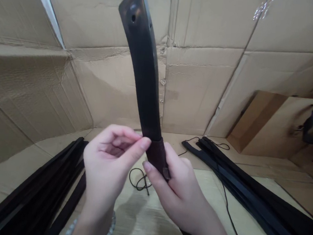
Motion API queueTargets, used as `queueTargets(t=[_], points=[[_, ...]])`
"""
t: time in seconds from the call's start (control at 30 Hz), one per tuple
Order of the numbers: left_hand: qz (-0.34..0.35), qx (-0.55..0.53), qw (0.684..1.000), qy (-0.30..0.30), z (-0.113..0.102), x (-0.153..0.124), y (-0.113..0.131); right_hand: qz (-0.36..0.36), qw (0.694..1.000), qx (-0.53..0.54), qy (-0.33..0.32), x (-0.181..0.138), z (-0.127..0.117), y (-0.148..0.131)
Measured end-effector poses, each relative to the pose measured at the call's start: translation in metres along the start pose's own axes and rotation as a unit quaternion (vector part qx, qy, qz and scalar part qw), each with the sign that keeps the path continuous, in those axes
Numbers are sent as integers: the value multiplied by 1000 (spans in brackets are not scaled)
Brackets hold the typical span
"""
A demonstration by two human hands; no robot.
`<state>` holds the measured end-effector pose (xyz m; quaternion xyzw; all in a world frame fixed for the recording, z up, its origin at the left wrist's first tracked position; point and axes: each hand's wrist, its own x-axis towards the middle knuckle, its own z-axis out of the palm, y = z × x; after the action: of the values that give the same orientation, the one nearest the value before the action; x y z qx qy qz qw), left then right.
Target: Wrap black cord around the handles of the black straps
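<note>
A long, flat, slightly curved black bar [146, 76] with a small hole near its top end stands tilted in front of me. Its lower part is inside a snug dark brown sleeve [156, 154]. My left hand [108, 161] pinches the sleeve's upper edge at the left side, thumb and forefinger together, the other fingers curled. Lower down, my right hand [178, 191] is closed around the sleeved part, thumb in front. The bar's lower end is mostly hidden behind that hand and forearm. A thin black cord [140, 184] lies looped on the surface behind the hands.
Several long black pieces [36, 183] lie piled on the left. More long black cloth-like pieces [248, 196] with thin cords lie on the right. Cardboard walls [200, 92] close off the back and sides. A brown paper bag [258, 123] and a dark strap [310, 125] are at right.
</note>
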<state>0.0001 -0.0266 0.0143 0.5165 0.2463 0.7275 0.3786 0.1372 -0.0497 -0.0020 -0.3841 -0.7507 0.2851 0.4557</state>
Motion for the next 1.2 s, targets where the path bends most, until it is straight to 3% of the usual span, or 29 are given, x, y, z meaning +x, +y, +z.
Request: queueTargets(t=[0.13,0.3,0.53,0.67,0.77,0.83,0.87,0.97,1.07,1.2], points=[[15,42,999,7,5,-4,-3,-17,995,-91,45,3,5,6],[-15,-12,1000,19,3,3,-4,-18,992,-114,41,7,6,6],[-60,-49,995,-69,-12,16,-7,-28,996,-83,12,5,0,3],[-5,129,985,-113,-19,10,1,-31,999,-29,-7,4,0,5],[111,335,925,-143,-21,3,9,-18,1000,-12,-18,4,0,5],[150,407,886,-167,-22,1,13,-10,1000,11,-26,2,0,4],[151,409,882,-178,-23,1,14,-8,999,28,-26,2,-1,3],[98,305,924,-207,-26,4,14,-16,995,95,-26,0,-3,0],[-2,159,963,-216,-25,5,8,-21,987,154,-45,-1,-4,-3],[-50,15,987,-150,-15,0,-3,-25,975,207,-71,0,-1,-5]])
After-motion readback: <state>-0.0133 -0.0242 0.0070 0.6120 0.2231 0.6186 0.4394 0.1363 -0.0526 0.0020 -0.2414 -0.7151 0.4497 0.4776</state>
